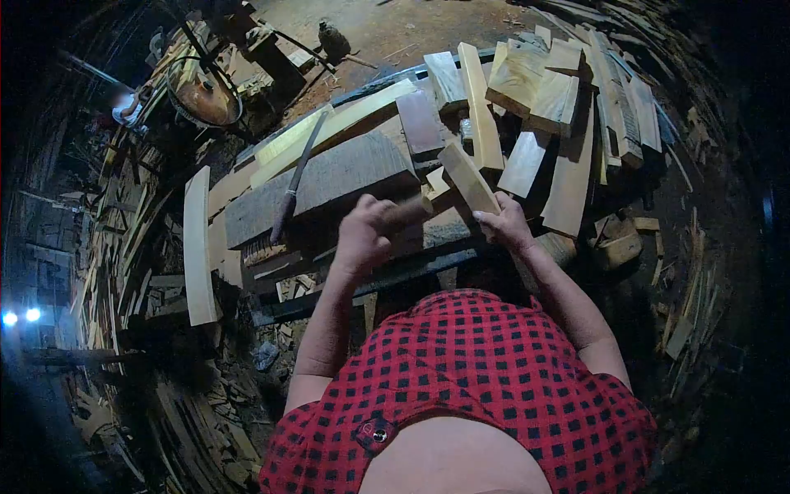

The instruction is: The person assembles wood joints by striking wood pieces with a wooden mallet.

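Observation:
My left hand [364, 236] is closed around a short brown piece of wood [409, 212], smeared by motion, its end pointing right. My right hand [505, 221] grips the lower end of a flat, pale wooden block [467, 178], which tilts up and to the left. The two pieces are apart. To the left of my left hand, a long narrow tool with a dark handle [285, 216] lies slanted across a thick, dark wooden beam [346, 177]. Beyond my right hand, a purplish-grey block [420, 121] and a long pale board [480, 107] rest on the bench.
Cut blocks [527, 78] are piled at the back right. A curved pale board [197, 247] stands at the left. Wood scraps [206, 412] cover the floor. At the back left are a round metal pan [204, 99] and another person [127, 109].

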A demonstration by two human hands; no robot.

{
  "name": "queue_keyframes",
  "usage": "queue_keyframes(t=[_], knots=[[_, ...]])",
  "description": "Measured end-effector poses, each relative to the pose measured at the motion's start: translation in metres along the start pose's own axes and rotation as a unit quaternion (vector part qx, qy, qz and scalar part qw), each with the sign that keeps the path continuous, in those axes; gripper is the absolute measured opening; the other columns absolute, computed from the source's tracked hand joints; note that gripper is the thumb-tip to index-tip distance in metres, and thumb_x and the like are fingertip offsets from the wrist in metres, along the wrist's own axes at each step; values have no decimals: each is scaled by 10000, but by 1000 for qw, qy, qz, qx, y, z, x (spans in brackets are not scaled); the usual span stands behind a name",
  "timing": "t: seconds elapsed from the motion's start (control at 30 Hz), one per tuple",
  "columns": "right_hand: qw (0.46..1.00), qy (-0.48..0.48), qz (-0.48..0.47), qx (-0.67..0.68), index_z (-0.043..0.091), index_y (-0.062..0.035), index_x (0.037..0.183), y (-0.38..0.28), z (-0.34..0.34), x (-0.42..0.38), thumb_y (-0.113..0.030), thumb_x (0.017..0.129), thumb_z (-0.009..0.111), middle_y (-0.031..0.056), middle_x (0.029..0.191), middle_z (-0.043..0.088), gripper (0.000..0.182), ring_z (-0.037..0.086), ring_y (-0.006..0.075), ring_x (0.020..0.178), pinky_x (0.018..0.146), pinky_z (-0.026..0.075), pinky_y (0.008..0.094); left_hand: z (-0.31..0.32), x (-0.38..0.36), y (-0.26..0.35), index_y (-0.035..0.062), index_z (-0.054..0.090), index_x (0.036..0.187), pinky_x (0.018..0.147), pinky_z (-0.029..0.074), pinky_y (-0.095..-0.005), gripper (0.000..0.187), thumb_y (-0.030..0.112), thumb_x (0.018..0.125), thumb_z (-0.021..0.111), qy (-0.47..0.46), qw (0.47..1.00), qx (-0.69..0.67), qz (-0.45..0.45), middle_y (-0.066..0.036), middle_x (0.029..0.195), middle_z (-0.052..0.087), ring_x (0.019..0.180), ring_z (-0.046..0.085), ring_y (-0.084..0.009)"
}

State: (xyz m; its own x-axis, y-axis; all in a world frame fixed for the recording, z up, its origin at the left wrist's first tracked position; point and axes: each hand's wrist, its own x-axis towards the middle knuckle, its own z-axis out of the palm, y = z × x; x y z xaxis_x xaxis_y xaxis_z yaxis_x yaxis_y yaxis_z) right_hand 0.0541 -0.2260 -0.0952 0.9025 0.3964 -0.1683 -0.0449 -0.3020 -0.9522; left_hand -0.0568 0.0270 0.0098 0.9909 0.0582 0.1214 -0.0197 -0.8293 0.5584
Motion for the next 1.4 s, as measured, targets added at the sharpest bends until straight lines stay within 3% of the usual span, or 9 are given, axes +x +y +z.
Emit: queue_keyframes(t=[0.1,0.17,0.5,0.6,0.73,0.9,1.03,1.23,1.4], knots=[[991,-54,75,93,527,-1,862,-5,-6,0,-324,689,696,118,749,593,403,564,181,672,624,448,327,20,1,-4,109,520,1093,733,479,-414,549,108,585,728,-102,988,116,18,-124,980,496,883,557,-338],[999,-29,0,16,544,5,890,7,-6,7,-320,688,696,110,751,592,412,563,186,678,629,445,324,36,5,-11,83,501,1097,735,480,-411,573,118,578,741,-115,983,144,-5,-133,989,493,876,560,-334],[998,-17,-55,26,566,15,901,18,-4,13,-317,683,698,96,749,589,418,548,165,680,629,443,311,60,28,-28,34,543,902,736,471,-424,351,205,622,667,-116,981,151,-36,-167,828,565,833,569,-347],[998,-41,1,54,568,17,892,10,-7,9,-314,682,701,86,744,585,414,542,151,665,614,440,298,59,32,-22,29,560,835,736,469,-429,275,188,621,631,-106,983,142,-58,-180,799,584,820,575,-350],[997,-40,-16,60,570,12,885,14,-7,10,-303,683,706,52,736,570,398,523,126,646,592,432,284,63,32,-31,29,576,831,734,469,-431,264,185,619,605,-85,987,121,-64,-191,806,591,821,576,-355],[995,-46,-15,88,566,2,882,6,-8,7,-278,681,716,23,726,549,377,503,108,628,567,420,266,69,25,-33,92,594,963,719,471,-433,360,169,611,603,-8,994,9,-109,-167,823,594,805,576,-362],[989,-60,17,131,559,-12,878,-1,-10,4,-243,682,721,11,709,528,344,479,89,591,533,401,240,73,20,-33,116,589,993,718,471,-434,384,160,612,606,7,996,61,-58,-156,822,593,805,579,-353],[985,-61,30,158,562,-15,889,1,-8,2,-243,682,722,13,709,527,347,474,89,580,527,401,244,70,18,-37,90,577,1016,754,462,-410,460,162,566,646,-12,996,64,-56,-154,855,576,858,565,-339],[992,-57,7,110,571,3,913,8,-10,6,-265,679,722,33,759,567,387,508,110,644,591,421,255,62,30,-28,80,596,974,767,470,-425,392,190,602,647,-111,982,124,-92,-171,886,588,869,575,-347]])
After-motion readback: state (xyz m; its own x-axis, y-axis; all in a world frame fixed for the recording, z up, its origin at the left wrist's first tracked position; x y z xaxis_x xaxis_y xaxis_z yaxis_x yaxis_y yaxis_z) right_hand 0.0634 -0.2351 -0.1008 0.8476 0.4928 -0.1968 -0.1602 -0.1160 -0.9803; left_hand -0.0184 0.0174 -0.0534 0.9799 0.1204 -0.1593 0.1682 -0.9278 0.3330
